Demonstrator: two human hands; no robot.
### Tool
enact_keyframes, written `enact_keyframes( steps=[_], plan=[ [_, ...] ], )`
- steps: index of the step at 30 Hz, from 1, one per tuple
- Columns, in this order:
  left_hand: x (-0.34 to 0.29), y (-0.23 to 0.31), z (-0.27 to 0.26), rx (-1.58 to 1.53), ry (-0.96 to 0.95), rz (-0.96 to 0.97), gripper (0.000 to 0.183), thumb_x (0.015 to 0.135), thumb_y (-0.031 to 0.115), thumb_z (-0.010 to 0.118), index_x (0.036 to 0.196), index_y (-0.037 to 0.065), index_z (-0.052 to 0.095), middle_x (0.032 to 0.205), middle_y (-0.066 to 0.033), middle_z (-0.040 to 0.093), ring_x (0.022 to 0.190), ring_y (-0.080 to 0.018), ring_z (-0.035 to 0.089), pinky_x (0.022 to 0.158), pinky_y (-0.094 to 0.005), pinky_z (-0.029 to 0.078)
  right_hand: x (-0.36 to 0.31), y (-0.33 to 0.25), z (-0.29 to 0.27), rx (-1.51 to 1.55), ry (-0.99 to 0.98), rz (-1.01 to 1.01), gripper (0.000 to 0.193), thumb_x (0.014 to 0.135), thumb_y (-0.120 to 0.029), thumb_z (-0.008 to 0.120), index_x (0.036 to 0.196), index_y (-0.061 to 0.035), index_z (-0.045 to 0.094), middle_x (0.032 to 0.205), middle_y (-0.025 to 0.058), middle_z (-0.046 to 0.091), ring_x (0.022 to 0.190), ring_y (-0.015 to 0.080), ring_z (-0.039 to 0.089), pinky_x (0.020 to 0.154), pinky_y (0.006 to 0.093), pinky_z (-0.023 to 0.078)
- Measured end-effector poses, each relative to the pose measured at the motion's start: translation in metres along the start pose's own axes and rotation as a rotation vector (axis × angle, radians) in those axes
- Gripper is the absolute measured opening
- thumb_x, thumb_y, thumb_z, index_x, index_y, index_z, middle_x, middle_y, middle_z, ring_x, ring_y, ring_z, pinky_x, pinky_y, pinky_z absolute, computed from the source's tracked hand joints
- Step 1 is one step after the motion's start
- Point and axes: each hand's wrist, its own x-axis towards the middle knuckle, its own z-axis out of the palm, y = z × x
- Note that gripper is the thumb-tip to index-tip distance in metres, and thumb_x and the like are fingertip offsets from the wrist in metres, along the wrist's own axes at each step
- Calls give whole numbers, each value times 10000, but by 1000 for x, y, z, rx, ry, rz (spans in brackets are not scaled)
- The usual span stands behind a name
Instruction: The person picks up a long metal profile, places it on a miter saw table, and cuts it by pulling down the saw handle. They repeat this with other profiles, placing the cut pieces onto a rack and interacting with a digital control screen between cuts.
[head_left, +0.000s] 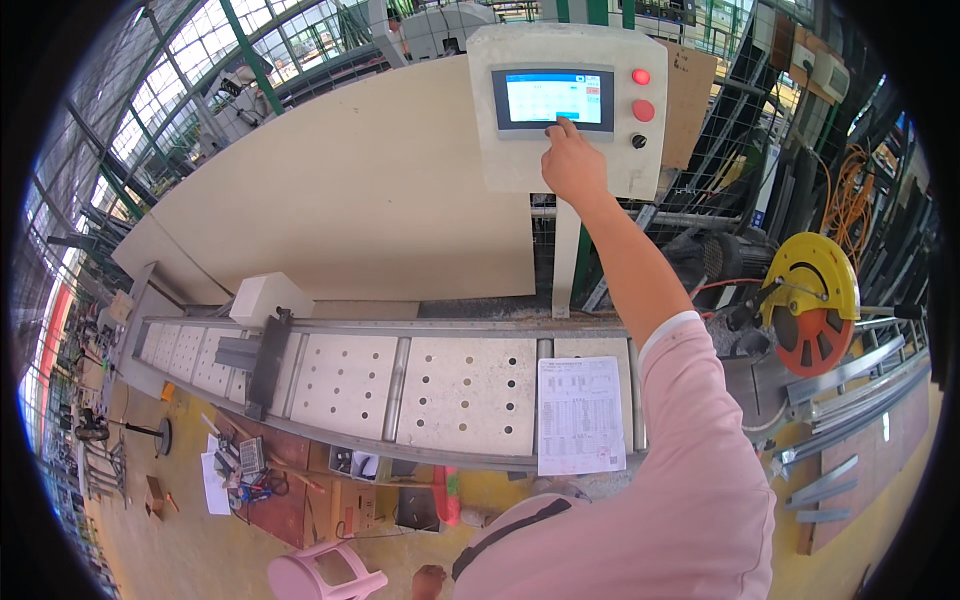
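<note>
The right arm stretches up and forward in front of me, and the right hand (574,165) points a finger at the lower part of the lit screen (545,95) on the pale control box (510,165). Its other fingers curl under; whether they close, I can't tell. The left hand (428,581) hangs low near the pink stool (296,579), its grip unclear.

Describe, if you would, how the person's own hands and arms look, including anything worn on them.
The right hand has no glove, and its bare forearm shows no watch or bracelet. The short pink sleeve above it ends in a paler edge. The left hand, small at the lower edge, also looks gloveless; its sleeve cannot be made out.
</note>
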Motion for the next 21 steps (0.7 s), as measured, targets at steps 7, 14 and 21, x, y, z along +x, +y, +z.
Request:
enact_keyframes(
  steps=[7, 14, 21],
  plan=[
    [-20, 13, 3, 56, 48, 39, 361, 853, 321, 502, 987, 44, 689, 909, -229, 680, 912, -397, 650, 781, -444, 513, 13, -8, -4, 24, -5, -33, 304, 832, -123, 546, 1129, -57, 555, 1414, 88, 450, 1114, 294, 579, 829, 426, 529],
    [-17, 6, 8, 90, 52, 24, 364, 858, 328, 492, 995, 56, 691, 940, -239, 674, 958, -421, 632, 806, -455, 508, 32, -20, -7, 39, -85, 16, 317, 821, -106, 522, 1129, -33, 545, 1388, 153, 443, 1033, 337, 597, 805, 465, 522],
    [-16, 1, 14, 100, 40, 18, 366, 861, 333, 487, 996, 62, 693, 952, -241, 670, 971, -429, 624, 814, -459, 506, 15, -16, -7, 25, -55, -37, 317, 840, -135, 542, 1148, -61, 561, 1422, 118, 438, 1110, 309, 581, 851, 440, 516]
  ],
)
